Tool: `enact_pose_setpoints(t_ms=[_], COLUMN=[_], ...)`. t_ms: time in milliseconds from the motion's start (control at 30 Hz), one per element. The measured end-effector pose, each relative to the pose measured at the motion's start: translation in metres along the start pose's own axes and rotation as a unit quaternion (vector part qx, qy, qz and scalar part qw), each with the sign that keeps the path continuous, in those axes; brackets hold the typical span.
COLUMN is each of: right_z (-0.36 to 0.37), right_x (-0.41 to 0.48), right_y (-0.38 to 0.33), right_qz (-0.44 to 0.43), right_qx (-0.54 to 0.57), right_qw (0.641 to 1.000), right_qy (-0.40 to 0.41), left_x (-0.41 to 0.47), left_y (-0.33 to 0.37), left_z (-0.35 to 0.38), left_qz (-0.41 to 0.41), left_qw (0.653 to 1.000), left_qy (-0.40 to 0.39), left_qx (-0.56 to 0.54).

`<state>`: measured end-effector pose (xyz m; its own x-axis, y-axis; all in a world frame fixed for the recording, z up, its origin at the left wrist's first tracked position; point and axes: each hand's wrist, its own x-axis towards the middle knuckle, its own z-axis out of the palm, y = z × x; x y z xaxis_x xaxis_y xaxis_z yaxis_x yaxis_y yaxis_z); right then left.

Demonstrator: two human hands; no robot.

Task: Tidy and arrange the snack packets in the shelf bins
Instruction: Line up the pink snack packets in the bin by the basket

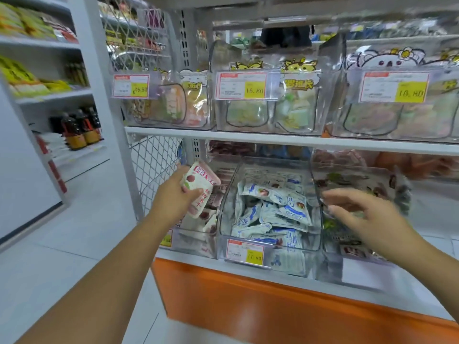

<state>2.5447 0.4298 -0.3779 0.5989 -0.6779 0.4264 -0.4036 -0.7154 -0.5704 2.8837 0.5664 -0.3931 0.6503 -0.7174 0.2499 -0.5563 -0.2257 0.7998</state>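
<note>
Packet (200,188), left hand (173,197), seemingly above bin (196,240).

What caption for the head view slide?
Left hand grips red-white packet above left bin; right hand open by right bin.

There is a single view, worn on the person's head. It faces forward and tilts somewhat down, square onto a shop shelf unit. The middle bin of the lower row (223,209) sits near the frame's centre, within arm's reach. The upper shelf board (248,134) crosses the frame just above mid-height. The left forearm (99,281) enters from the lower left corner and the right forearm (427,256) from the right edge. The wide lens bows straight edges. The left third takes in the floor (87,232) and the neighbouring shelves (49,95), which stand farther off.
</note>
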Motion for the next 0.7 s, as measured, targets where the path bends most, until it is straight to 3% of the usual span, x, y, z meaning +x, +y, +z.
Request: enact_pose_setpoints(t_ms=[100, 133, 200, 300, 400, 467, 533, 700], right_z=[-0.007, -0.010, -0.020, -0.037, -0.044, -0.041, -0.036, -0.025], right_x=[-0.002, -0.002, -0.003, -0.009, -0.017, -0.018, -0.014, 0.003], right_y=[0.014, 0.020, 0.031, 0.041, 0.050, 0.056, 0.061, 0.066], right_qz=[-0.006, -0.018, -0.032, -0.028, -0.015, -0.020, -0.046, -0.052], right_qx=[-0.082, -0.100, -0.112, -0.135, -0.168, -0.207, -0.248, -0.300], right_qw=[0.995, 0.992, 0.989, 0.982, 0.962, 0.946, 0.931, 0.905], right_qy=[-0.065, -0.074, -0.087, -0.129, -0.216, -0.250, -0.263, -0.299], left_x=[0.005, 0.007, 0.004, -0.018, -0.053, -0.066, -0.068, -0.058], left_y=[-0.014, -0.010, 0.016, 0.063, 0.093, 0.099, 0.098, 0.087], left_z=[0.009, 0.012, 0.023, 0.055, 0.097, 0.123, 0.139, 0.151], left_qz=[0.064, 0.091, 0.156, 0.254, 0.322, 0.354, 0.371, 0.406], left_qw=[0.960, 0.948, 0.954, 0.949, 0.904, 0.870, 0.852, 0.846], left_qy=[0.030, 0.055, 0.064, -0.049, -0.213, -0.268, -0.274, -0.249], left_qx=[0.271, 0.299, 0.246, 0.178, 0.183, 0.216, 0.247, 0.241])
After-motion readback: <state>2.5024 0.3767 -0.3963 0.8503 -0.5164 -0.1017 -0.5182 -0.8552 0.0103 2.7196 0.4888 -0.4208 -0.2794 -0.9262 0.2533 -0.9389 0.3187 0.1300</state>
